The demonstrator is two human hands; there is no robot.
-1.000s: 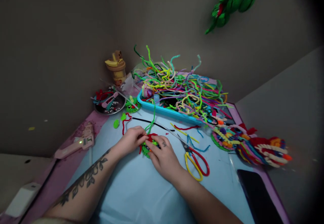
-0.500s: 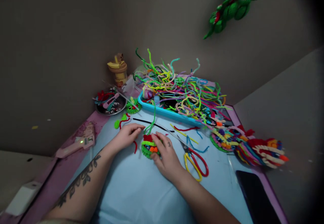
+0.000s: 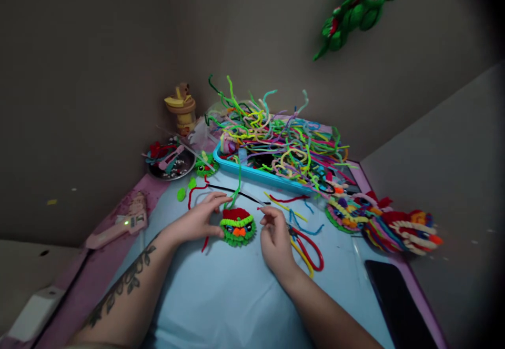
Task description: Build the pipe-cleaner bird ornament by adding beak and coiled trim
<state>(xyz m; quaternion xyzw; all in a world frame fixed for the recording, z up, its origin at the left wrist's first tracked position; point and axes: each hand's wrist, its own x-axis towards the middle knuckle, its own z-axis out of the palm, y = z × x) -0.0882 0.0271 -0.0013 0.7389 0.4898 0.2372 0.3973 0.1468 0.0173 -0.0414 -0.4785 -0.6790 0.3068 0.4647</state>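
Note:
A round green pipe-cleaner bird face (image 3: pixel 239 229) lies on the blue sheet, with a red top, a lime brow band, dark shiny eyes and an orange beak. A green pipe cleaner (image 3: pixel 239 178) rises from behind its top. My left hand (image 3: pixel 197 220) curves around the face's left side, thumb and fingers apart, thumb tip at the rim. To the right of the face, my right hand (image 3: pixel 276 241) is closed in a pinch on a thin pale stick (image 3: pixel 256 199), most of which is hidden. Red-and-yellow-handled scissors (image 3: pixel 310 251) lie beside this hand, partly covered by it.
A blue tray (image 3: pixel 260 177) heaped with pipe cleaners stands behind. At left are a metal bowl (image 3: pixel 173 172) and a pink glue gun (image 3: pixel 122 228). Colourful finished pieces (image 3: pixel 382 222) and a phone (image 3: pixel 396 301) lie right. Loose pipe-cleaner pieces (image 3: pixel 311 228) are scattered about.
My right hand has come off the bird face, moved right and closed on the pale stick, uncovering the face. My left hand has moved right and down to the face's left edge.

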